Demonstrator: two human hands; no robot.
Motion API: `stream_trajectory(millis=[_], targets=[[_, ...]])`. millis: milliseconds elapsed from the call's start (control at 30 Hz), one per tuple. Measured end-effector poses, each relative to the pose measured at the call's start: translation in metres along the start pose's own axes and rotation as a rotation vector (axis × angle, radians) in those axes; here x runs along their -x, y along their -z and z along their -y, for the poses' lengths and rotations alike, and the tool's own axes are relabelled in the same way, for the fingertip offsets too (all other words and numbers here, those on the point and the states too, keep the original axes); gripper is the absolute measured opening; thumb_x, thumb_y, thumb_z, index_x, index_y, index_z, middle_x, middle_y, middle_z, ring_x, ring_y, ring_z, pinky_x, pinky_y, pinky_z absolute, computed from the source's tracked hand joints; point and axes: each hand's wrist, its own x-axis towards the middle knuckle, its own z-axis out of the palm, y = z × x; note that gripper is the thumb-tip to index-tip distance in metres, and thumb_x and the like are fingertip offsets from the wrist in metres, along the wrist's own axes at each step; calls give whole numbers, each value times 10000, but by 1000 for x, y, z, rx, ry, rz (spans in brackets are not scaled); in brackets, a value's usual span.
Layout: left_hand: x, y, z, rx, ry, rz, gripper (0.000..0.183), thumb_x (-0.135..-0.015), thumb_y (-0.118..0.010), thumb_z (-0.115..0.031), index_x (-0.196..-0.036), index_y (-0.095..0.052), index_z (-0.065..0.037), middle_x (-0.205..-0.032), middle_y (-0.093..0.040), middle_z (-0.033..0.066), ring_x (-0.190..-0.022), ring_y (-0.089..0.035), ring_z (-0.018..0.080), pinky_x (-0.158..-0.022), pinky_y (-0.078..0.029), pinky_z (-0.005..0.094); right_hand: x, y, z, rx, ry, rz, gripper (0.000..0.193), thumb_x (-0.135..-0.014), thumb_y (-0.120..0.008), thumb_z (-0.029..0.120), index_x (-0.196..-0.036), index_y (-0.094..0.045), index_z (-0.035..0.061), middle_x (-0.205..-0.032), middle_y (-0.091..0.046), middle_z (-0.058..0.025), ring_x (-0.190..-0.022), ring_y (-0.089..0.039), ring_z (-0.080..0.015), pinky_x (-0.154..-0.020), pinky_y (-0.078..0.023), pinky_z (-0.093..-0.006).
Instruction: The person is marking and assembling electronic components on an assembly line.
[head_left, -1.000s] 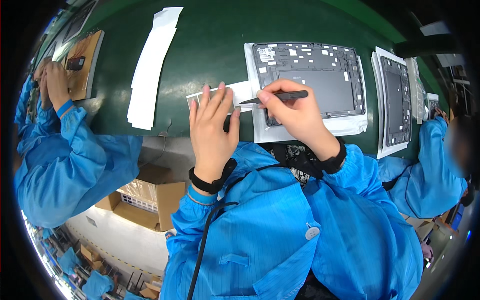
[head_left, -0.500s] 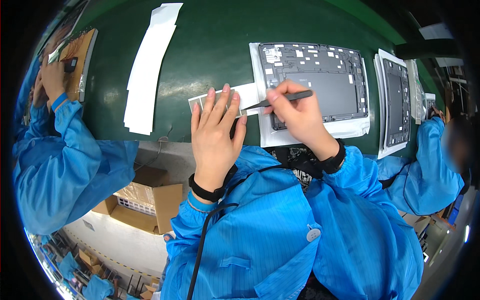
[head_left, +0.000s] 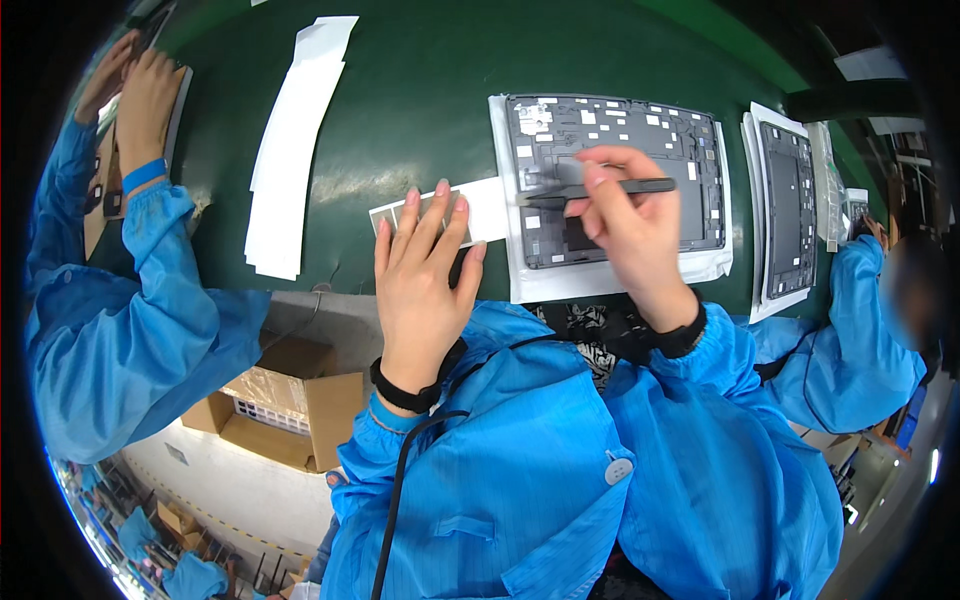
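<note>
My left hand (head_left: pixel 422 285) lies palm down with its fingers stretched out on a white label sheet (head_left: pixel 488 208). Between thumb and fingers, my right hand (head_left: pixel 635 235) grips black tweezers (head_left: pixel 648 186). They point left over the left part of a dark grey tablet housing (head_left: pixel 665 140) dotted with small white patches. A small pale bit shows at the tweezer tips, too blurred to name. Under the housing is a white sleeve (head_left: pixel 630 275), which the label sheet's right end meets.
A strip of overlapping white sheets (head_left: pixel 295 150) lies on the green table (head_left: pixel 420 90) at left. Another housing (head_left: pixel 785 210) rests on white sleeves at right. Co-workers in blue sit on both sides; one's hand (head_left: pixel 145 115) shows at far left. An open cardboard box (head_left: pixel 338 420) stands below the table.
My right hand has moved right, taking the tweezer tips from the label sheet to over the housing's left part. My left hand stays on the sheet. The left co-worker's hands have moved farther away.
</note>
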Motion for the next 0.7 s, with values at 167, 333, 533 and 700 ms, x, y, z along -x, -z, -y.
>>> stream_trajectory(millis=[167,333,533,700], targets=[[1,1,-14,56,-37,-150,366,-854,-630,-121,-1215,-623,-63,-1318,-567,110,-1312,-446,351,-1093,-291,518,5,22,-9,96,-57,-6,170,-934,-608,119,-1041,-618,-13,-715,-622,-15,-596,-580,-60,-504,-419,-196],[8,-5,-40,235,-115,-189,227,-777,-654,-37,-1002,-623,-30,-1096,-643,107,-1080,-584,314,-953,-405,436,8,22,-23,140,-32,36,159,-934,-619,134,-1003,-630,-8,-746,-647,-31,-635,-606,-66,-519,-436,-199],[8,-14,-44,219,-164,-189,228,-720,-704,-22,-925,-606,-43,-1068,-649,92,-1032,-593,296,-899,-419,400,9,19,-26,150,-14,9,159,-926,-624,122,-975,-642,-28,-778,-658,-46,-679,-626,-77,-569,-487,-211],[9,-16,-45,214,-184,-154,230,-708,-715,-24,-912,-610,-45,-1062,-649,85,-1021,-595,284,-890,-420,396,11,19,-24,161,-23,0,159,-923,-627,118,-964,-641,-35,-778,-660,-52,-681,-627,-81,-577,-491,-218]])
